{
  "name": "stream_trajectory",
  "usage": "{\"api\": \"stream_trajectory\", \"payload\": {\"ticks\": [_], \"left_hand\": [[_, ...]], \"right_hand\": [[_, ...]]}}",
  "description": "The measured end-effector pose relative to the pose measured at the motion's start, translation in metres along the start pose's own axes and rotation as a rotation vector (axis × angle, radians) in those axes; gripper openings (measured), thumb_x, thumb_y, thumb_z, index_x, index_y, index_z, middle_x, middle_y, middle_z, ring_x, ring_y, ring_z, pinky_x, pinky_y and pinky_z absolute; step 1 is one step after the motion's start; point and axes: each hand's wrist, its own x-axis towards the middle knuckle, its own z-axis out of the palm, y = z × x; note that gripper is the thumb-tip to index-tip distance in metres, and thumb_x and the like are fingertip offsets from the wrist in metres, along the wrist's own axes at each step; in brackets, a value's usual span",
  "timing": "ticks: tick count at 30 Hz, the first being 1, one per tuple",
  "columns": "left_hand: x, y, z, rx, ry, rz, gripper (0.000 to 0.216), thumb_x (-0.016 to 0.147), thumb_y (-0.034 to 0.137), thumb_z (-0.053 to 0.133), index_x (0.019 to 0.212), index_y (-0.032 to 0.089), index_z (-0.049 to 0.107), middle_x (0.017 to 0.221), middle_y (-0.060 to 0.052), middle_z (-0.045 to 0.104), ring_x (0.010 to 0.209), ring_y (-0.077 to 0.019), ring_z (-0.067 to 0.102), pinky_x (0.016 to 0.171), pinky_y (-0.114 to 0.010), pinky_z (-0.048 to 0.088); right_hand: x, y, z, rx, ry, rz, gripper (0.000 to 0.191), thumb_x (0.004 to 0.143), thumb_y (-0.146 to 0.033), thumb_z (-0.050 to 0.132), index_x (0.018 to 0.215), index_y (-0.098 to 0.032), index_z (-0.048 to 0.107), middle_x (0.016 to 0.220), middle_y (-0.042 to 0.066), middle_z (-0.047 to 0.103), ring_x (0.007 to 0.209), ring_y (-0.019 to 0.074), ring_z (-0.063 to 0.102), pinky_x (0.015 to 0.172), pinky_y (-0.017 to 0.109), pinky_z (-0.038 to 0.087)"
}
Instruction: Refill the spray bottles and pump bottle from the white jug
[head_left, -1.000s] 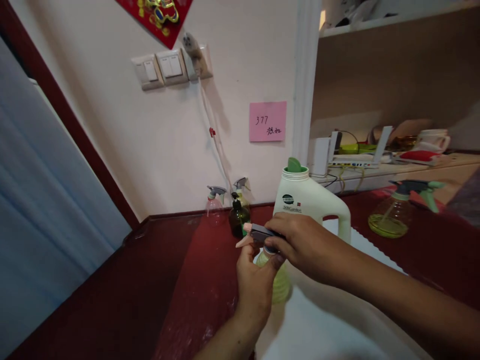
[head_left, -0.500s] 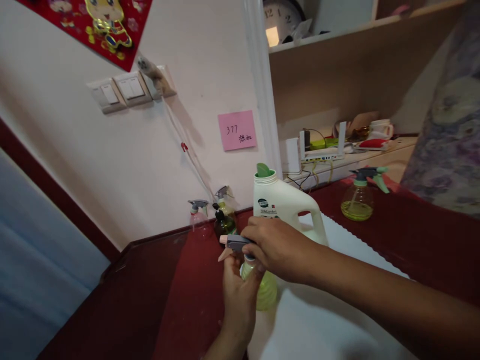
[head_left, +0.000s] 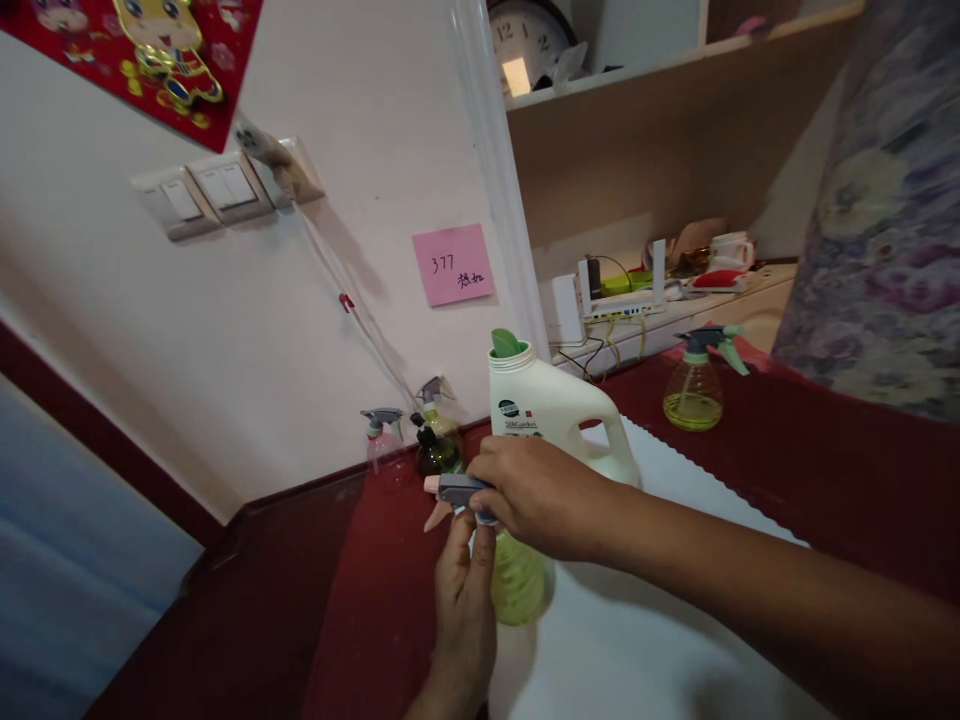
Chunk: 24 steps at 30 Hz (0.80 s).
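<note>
A spray bottle with yellow-green liquid (head_left: 519, 585) stands on the white sheet, its grey and peach trigger head (head_left: 454, 489) pointing left. My right hand (head_left: 536, 490) is closed round the back of that head from above. Lower down, my left hand (head_left: 463, 585) pinches the collar just under the head with thumb and fingers. The collar is mostly hidden by the fingers. Right behind my hands stands a large white jug (head_left: 559, 395) with a handle and an uncapped mouth, a green scoop-like piece (head_left: 506, 343) sticking up from it.
A pink spray bottle (head_left: 386, 455), a dark pump bottle (head_left: 437, 452) and a yellowish spray bottle (head_left: 442, 415) stand against the wall. Another spray bottle (head_left: 694, 395) is at right on the red table (head_left: 847, 470). A white sheet (head_left: 615, 640) lies under the work; a router (head_left: 619, 303) is behind.
My left fingers have shifted from around the bottle's neck up to the collar, showing more of the bottle. My right hand stays on the trigger head. The whole view has swung slightly right.
</note>
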Motion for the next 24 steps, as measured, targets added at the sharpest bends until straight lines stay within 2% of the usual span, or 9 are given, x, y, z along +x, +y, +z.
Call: {"api": "stream_trajectory", "payload": {"ticks": [5,10,14,18,24], "left_hand": [[0.0057,0.0005,0.0035,-0.052,0.055,0.043,0.058,0.075,0.044,0.084,0.123,0.021,0.06,0.129,-0.013,0.068,0.123,-0.03,0.062,0.101,-0.04,0.049],[0.008,0.0032,0.0026,0.008,0.127,0.024,0.05,0.071,0.043,0.087,0.108,0.016,0.067,0.12,-0.014,0.071,0.119,-0.0314,0.065,0.101,-0.041,0.05],[0.0038,0.0025,-0.0009,0.015,0.055,0.004,0.049,0.081,0.051,0.078,0.115,0.017,0.07,0.119,-0.013,0.073,0.114,-0.0313,0.067,0.094,-0.039,0.053],[-0.0004,0.0002,-0.0025,0.073,0.036,-0.015,0.049,0.087,0.057,0.068,0.118,0.018,0.071,0.123,-0.013,0.071,0.12,-0.0315,0.063,0.096,-0.037,0.051],[0.0059,-0.0009,0.0036,-0.041,0.08,0.04,0.068,0.075,0.047,0.085,0.131,0.019,0.058,0.131,-0.014,0.066,0.126,-0.0309,0.06,0.102,-0.039,0.048]], "right_hand": [[-0.0001,-0.0031,-0.0027,-0.011,-0.024,0.022,0.014,0.093,-0.023,0.06,0.092,-0.014,0.072,0.098,0.008,0.069,0.084,0.0181,0.06,0.064,0.028,0.031],[0.0002,-0.005,-0.0039,-0.023,-0.028,0.01,0.016,0.095,-0.025,0.06,0.095,-0.015,0.072,0.1,0.008,0.069,0.082,0.018,0.061,0.063,0.029,0.031],[-0.0001,-0.0044,-0.0046,-0.039,-0.044,-0.001,0.014,0.093,-0.022,0.061,0.098,-0.014,0.072,0.102,0.01,0.069,0.085,0.0191,0.062,0.065,0.03,0.032],[0.0001,-0.0033,-0.0043,-0.058,-0.04,-0.014,0.015,0.094,-0.023,0.061,0.098,-0.014,0.072,0.101,0.011,0.07,0.085,0.0199,0.063,0.065,0.03,0.032],[0.002,-0.0045,-0.0048,-0.084,-0.037,-0.019,0.016,0.093,-0.026,0.061,0.094,-0.015,0.072,0.098,0.01,0.07,0.081,0.0195,0.063,0.06,0.03,0.029]]}}
